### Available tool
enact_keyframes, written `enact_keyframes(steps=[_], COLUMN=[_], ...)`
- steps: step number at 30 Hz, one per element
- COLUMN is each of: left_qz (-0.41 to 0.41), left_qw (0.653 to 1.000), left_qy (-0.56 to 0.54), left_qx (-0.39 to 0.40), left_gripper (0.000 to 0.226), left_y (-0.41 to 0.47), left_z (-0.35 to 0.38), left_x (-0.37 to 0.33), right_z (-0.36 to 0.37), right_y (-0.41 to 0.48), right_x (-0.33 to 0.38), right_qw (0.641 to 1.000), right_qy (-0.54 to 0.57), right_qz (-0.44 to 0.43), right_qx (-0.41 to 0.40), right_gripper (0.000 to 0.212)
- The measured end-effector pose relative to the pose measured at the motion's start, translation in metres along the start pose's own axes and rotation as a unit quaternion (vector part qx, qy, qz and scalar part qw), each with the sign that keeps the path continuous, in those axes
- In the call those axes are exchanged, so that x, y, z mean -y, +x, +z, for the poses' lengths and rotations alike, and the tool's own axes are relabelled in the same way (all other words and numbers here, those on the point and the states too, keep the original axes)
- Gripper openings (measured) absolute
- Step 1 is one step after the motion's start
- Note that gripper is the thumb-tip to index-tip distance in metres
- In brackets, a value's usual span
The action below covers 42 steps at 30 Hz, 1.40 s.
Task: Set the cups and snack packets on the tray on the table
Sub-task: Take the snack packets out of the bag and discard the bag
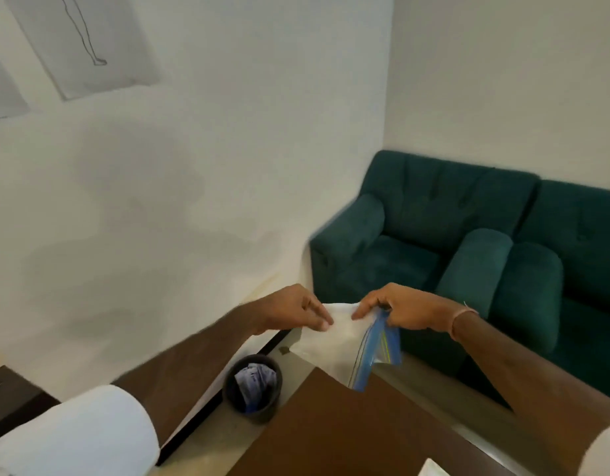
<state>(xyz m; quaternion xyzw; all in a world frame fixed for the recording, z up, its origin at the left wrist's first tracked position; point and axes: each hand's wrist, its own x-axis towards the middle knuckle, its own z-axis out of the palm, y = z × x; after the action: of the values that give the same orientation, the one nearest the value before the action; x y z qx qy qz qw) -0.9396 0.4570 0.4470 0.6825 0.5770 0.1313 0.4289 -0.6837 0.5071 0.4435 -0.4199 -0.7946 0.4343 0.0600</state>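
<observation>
Both hands hold a white, translucent plastic bag (334,341) up in the air above the far edge of the brown table (331,434). My left hand (296,310) pinches its upper left edge. My right hand (399,309) pinches the upper right edge and also grips a blue zip-type packet (379,352) that hangs down beside the bag. No cups and no tray are in view. The image is blurred by motion.
A black waste bin (254,386) with blue and white litter stands on the floor between the table and a dark low cabinet (18,396). Dark green armchairs (434,235) fill the right corner. Paper sheets (87,39) hang on the white wall. A pale object (434,470) peeks at the bottom edge.
</observation>
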Motion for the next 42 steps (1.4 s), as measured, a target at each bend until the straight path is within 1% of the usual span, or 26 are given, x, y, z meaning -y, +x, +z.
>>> enact_keyframes(steps=[2, 3, 4, 6, 8, 10, 12, 14, 16, 18, 20, 22, 24, 26, 28, 30, 33, 35, 37, 40, 42], left_qz=[0.027, 0.039, 0.041, 0.03, 0.027, 0.034, 0.035, 0.013, -0.011, -0.046, -0.08, -0.119, -0.156, -0.186, -0.204, -0.199, -0.179, -0.17, -0.167, -0.171, -0.176], left_qw=[0.991, 0.986, 0.985, 0.989, 0.991, 0.991, 0.988, 0.981, 0.971, 0.961, 0.963, 0.96, 0.962, 0.969, 0.972, 0.973, 0.973, 0.976, 0.979, 0.982, 0.983], left_qy=[0.125, 0.151, 0.153, 0.12, 0.099, 0.101, 0.125, 0.177, 0.231, 0.267, 0.254, 0.252, 0.221, 0.162, 0.115, 0.119, 0.143, 0.132, 0.114, 0.077, 0.056], left_qx=[-0.043, -0.058, -0.066, -0.082, -0.088, -0.081, -0.08, -0.076, -0.068, -0.053, -0.041, -0.003, 0.02, 0.015, 0.002, 0.012, 0.036, 0.033, 0.024, 0.017, -0.001], left_gripper=[0.024, 0.026, 0.03, 0.047, 0.053, 0.047, 0.036, 0.033, 0.039, 0.047, 0.054, 0.066, 0.078, 0.083, 0.077, 0.064, 0.051, 0.044, 0.042, 0.043, 0.046], left_y=[0.016, 0.023, 0.031, 0.048, 0.064, 0.086, 0.11, 0.129, 0.151, 0.167, 0.183, 0.195, 0.202, 0.206, 0.208, 0.209, 0.21, 0.21, 0.21, 0.208, 0.204], left_z=[-0.017, -0.022, -0.027, -0.035, -0.041, -0.044, -0.037, -0.026, -0.006, 0.013, 0.036, 0.063, 0.087, 0.114, 0.137, 0.158, 0.179, 0.188, 0.191, 0.183, 0.172], left_x=[0.049, 0.071, 0.1, 0.159, 0.217, 0.28, 0.35, 0.417, 0.488, 0.547, 0.607, 0.663, 0.707, 0.742, 0.769, 0.794, 0.818, 0.824, 0.822, 0.815, 0.803], right_z=[0.02, 0.031, 0.048, 0.087, 0.132, 0.183, 0.235, 0.28, 0.329, 0.374, 0.423, 0.471, 0.512, 0.554, 0.588, 0.621, 0.657, 0.672, 0.675, 0.661, 0.643], right_y=[0.052, 0.073, 0.101, 0.155, 0.205, 0.263, 0.323, 0.374, 0.426, 0.468, 0.508, 0.541, 0.566, 0.591, 0.611, 0.629, 0.643, 0.646, 0.644, 0.637, 0.629], right_x=[0.006, 0.008, 0.007, -0.001, -0.013, -0.035, -0.062, -0.086, -0.116, -0.146, -0.183, -0.222, -0.255, -0.286, -0.31, -0.333, -0.361, -0.373, -0.373, -0.356, -0.336], right_qw=[0.998, 0.997, 0.997, 0.997, 0.996, 0.995, 0.985, 0.969, 0.961, 0.954, 0.947, 0.939, 0.926, 0.909, 0.892, 0.882, 0.877, 0.881, 0.895, 0.917, 0.924], right_qy=[-0.007, -0.012, -0.029, -0.08, -0.083, -0.088, -0.17, -0.238, -0.266, -0.289, -0.311, -0.333, -0.364, -0.401, -0.434, -0.447, -0.435, -0.414, -0.368, -0.295, -0.289], right_qz=[0.038, 0.044, 0.036, 0.011, 0.028, 0.038, -0.006, -0.059, -0.079, -0.08, -0.073, -0.058, -0.032, -0.008, 0.011, 0.035, 0.074, 0.088, 0.11, 0.145, 0.138], right_qx=[0.057, 0.068, 0.061, -0.001, -0.035, -0.026, -0.01, -0.01, -0.004, 0.014, 0.034, 0.065, 0.093, 0.114, 0.129, 0.145, 0.188, 0.213, 0.225, 0.228, 0.21], right_gripper=[0.051, 0.045, 0.039, 0.032, 0.039, 0.048, 0.053, 0.048, 0.04, 0.04, 0.044, 0.047, 0.045, 0.041, 0.037, 0.036, 0.039, 0.043, 0.05, 0.076, 0.084])
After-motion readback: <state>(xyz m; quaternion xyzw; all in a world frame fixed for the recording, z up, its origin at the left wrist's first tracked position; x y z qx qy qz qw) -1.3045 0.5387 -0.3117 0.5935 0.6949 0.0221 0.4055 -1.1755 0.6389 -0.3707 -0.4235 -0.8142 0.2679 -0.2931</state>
